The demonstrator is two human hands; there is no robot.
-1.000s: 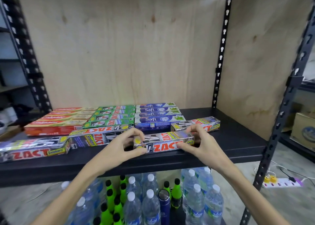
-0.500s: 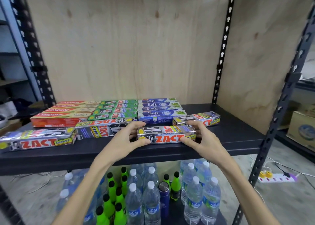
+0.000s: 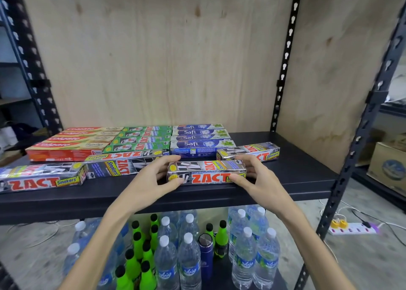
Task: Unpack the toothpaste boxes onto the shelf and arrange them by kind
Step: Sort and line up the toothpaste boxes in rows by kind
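A silver Zact Smokers box (image 3: pixel 206 172) lies near the front of the black shelf (image 3: pixel 296 175). My left hand (image 3: pixel 153 179) grips its left end and my right hand (image 3: pixel 257 175) grips its right end. Three more silver Zact boxes lie loose: one at far left (image 3: pixel 39 177), one tilted left of centre (image 3: pixel 123 164), one behind at right (image 3: pixel 248 151). Along the back stand neat rows: red Colgate boxes (image 3: pixel 70 143), green Zact boxes (image 3: pixel 142 138), blue Safi boxes (image 3: pixel 200 139).
Plywood panels close the shelf's back and right side. Black uprights (image 3: pixel 285 57) frame it. Below stand water bottles (image 3: pixel 189 256), green bottles (image 3: pixel 140 254) and a blue flask (image 3: pixel 206 259). A power strip (image 3: pixel 353 228) lies on the floor; a cardboard box (image 3: pixel 388 166) sits at right.
Both hands have stayed on the silver Zact box, shifting it slightly on the shelf; the camera view has drifted a little. Other boxes have not moved.
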